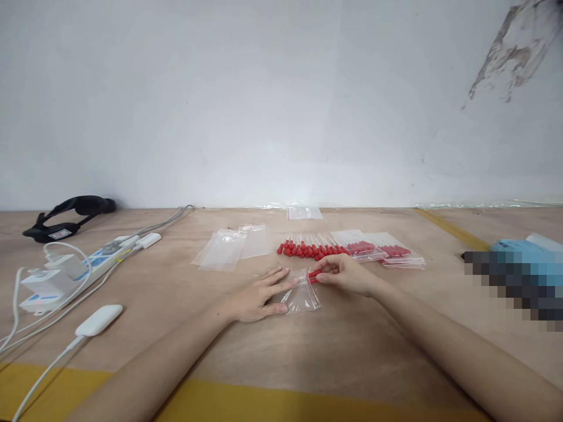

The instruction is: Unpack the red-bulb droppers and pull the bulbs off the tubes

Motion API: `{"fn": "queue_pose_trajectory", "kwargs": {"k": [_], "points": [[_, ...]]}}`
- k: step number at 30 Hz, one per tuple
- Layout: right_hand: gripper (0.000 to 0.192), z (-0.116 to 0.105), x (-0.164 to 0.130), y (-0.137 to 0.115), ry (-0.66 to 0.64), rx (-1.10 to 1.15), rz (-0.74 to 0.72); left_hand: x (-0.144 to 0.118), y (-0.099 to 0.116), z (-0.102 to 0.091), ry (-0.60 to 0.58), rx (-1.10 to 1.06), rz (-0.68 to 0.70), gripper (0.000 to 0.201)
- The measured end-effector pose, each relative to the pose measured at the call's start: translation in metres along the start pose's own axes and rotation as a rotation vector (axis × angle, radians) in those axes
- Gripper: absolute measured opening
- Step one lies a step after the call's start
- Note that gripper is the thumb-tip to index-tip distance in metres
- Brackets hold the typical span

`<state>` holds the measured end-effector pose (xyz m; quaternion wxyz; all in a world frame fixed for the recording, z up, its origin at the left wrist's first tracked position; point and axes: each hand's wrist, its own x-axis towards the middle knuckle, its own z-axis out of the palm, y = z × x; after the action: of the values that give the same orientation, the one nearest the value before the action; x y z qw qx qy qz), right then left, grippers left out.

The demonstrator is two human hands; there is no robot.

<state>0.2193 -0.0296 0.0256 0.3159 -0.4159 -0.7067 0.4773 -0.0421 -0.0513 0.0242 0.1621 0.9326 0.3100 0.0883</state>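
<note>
Plywood table point(360, 351), yellow tape strip along the near edge, another yellow line running back at the right. Left side: black headband point(70, 215) by the wall, white power strip point(65, 272) with plugs and cables, white adapter point(99, 320) on its cord nearer the front. Centre: stack of empty bags point(233, 245), one more bag point(304, 213) against the wall, loose row of red-tipped swabs point(308, 246), filled bags point(382, 249) just right of them. One small bag point(301, 296) lies flat in front of the swabs. Blue object point(534, 258) at far right, partly blurred.
</note>
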Motion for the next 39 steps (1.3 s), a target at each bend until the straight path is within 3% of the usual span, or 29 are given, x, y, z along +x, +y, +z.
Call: {"fn": "queue_pose_trajectory", "kwargs": {"k": [4,8,11,14,17,20,22,25,28,30,32,35,39], "points": [[0.033,-0.043,-0.006,-0.013,0.047,-0.011,0.1,-0.005,0.002,-0.003,0.008,0.07,0.034,0.056],[0.03,-0.083,-0.014,-0.021,0.303,0.025,0.059,-0.005,0.006,-0.01,-0.011,0.139,0.096,0.05],[0.028,-0.085,-0.011,-0.018,0.583,-0.074,-0.14,-0.001,0.009,-0.013,-0.032,0.113,0.113,0.047],[0.022,-0.068,0.0,-0.005,0.786,-0.372,-0.391,0.005,0.012,-0.01,-0.052,0.117,0.136,0.048],[0.02,-0.052,0.012,0.016,0.738,-0.705,-0.578,0.01,0.015,-0.003,-0.141,0.136,0.133,0.049],[0.025,-0.044,0.02,0.034,0.61,-0.906,-0.609,0.01,0.018,0.001,-0.15,0.105,0.087,0.047],[0.026,-0.041,0.022,0.041,0.515,-0.951,-0.589,0.009,0.02,0.001,-0.072,0.044,0.033,0.043],[0.026,-0.04,0.021,0.04,0.459,-0.899,-0.553,0.007,0.014,-0.002,0.184,-0.068,-0.126,0.039],[0.027,-0.049,0.017,0.031,0.556,-0.815,-0.476,0.005,-0.002,-0.007,0.412,-0.082,-0.316,0.031],[0.026,-0.066,0.011,0.024,0.659,-0.834,-0.332,0.002,-0.014,-0.009,0.438,-0.085,-0.401,0.028],[0.024,-0.088,0.004,0.019,0.753,-0.906,-0.06,0.001,-0.024,-0.009,0.406,-0.138,-0.442,0.032],[0.028,-0.119,-0.006,0.021,0.71,-0.932,0.364,0.0,-0.032,-0.008,0.345,-0.247,-0.478,0.042],[0.039,-0.132,-0.01,0.031,0.587,-0.826,0.561,0.001,-0.031,-0.009,0.225,-0.307,-0.545,0.035]]}}
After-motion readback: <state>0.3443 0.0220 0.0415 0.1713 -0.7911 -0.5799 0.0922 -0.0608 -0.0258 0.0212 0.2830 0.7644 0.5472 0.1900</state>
